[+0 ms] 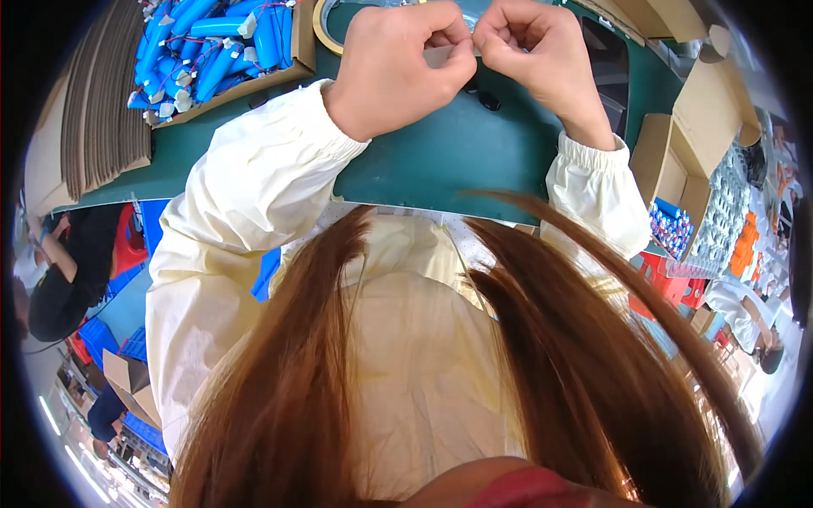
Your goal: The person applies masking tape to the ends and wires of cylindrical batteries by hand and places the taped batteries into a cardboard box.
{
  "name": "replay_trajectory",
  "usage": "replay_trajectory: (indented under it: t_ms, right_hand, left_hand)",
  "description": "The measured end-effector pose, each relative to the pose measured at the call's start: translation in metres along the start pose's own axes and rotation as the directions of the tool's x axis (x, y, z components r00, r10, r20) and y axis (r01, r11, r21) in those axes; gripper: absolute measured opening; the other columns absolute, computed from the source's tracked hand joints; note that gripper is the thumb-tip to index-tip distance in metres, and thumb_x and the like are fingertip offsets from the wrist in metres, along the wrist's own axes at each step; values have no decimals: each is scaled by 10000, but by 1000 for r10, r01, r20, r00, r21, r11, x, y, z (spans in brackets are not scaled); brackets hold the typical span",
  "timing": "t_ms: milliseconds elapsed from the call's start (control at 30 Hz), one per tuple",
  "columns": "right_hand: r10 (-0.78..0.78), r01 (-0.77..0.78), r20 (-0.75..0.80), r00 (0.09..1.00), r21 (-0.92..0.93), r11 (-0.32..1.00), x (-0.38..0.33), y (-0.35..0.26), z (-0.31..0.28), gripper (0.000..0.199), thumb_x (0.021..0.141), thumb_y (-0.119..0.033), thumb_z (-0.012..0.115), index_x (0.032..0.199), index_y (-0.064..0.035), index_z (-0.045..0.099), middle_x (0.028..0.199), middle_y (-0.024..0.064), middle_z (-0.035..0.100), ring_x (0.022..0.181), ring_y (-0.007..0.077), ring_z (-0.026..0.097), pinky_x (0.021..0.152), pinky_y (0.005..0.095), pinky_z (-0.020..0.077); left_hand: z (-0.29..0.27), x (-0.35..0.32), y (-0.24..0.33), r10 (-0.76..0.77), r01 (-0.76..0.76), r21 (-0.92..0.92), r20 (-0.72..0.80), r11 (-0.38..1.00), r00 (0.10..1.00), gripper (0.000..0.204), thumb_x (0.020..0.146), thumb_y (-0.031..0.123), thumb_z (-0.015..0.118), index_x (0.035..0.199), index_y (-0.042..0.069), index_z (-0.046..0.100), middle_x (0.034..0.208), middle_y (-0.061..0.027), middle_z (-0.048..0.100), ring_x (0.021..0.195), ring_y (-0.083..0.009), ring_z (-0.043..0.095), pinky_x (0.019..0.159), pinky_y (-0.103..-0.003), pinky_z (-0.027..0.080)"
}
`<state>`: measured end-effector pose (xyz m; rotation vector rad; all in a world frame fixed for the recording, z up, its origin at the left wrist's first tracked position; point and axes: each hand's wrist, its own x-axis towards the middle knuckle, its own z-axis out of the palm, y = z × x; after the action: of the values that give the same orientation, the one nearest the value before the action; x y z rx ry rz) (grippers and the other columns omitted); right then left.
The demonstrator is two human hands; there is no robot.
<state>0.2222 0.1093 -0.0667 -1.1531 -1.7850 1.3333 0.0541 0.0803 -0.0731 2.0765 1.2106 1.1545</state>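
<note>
Over the green table (pixel 449 161), my left hand (pixel 398 72) and my right hand (pixel 546 63) are close together, each closed in a pinch. A small, thin, pale piece (pixel 438 56) shows between the fingertips; its kind is not clear. Just below the hands lies a small black rounded object (pixel 489 101), with another dark bit partly hidden by my left fingers. Beside my left hand is a yellow-rimmed ring (pixel 326 34), partly covered by that hand. An open carton (pixel 302 38) to the left holds blue wrapped battery packs (pixel 222 51) with thin wires and white connectors.
Flat cardboard pieces (pixel 106 118) are stacked at the far left. A dark flat panel (pixel 603 68) lies beyond my right wrist. At the right stand an open cardboard box (pixel 665 161), small blue-and-red cylinders (pixel 669 229) and clear plastic trays (pixel 720 203). Other people work at both sides.
</note>
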Motion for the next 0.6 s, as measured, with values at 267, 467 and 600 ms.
replay_trajectory:
  t_ms: [267, 467, 600]
  right_hand:
    - [132, -122, -42, 990, 197, 973, 0, 13, 5, 86, 746, -68, 645, 703, 4, 626, 711, 34, 595, 652, 43, 516, 586, 185, 409]
    - [63, -35, -104, 993, 245, 969, -4, 3, -3, 119, 810, -113, 590, 787, -4, 633, 631, -19, 537, 542, 23, 432, 468, 161, 299]
    - [44, 32, -289, 956, 253, 967, 0, 14, -22, 134, 822, -111, 577, 799, 9, 634, 626, -10, 521, 550, 37, 420, 490, 170, 304]
  left_hand:
    - [16, -1, -23, 337, -305, 162, -237, 938, 911, 64, 642, 51, 639, 650, 76, 580, 594, -51, 593, 495, -204, 566, 471, -281, 455]
    - [8, -3, -18, 310, -332, -35, -273, 943, 911, 102, 736, 4, 614, 835, 22, 625, 648, -57, 605, 569, -140, 572, 546, -228, 452]
    - [3, -5, -4, 261, -294, -137, -217, 946, 941, 43, 782, -13, 598, 809, -31, 626, 699, -73, 637, 610, -133, 588, 594, -227, 468]
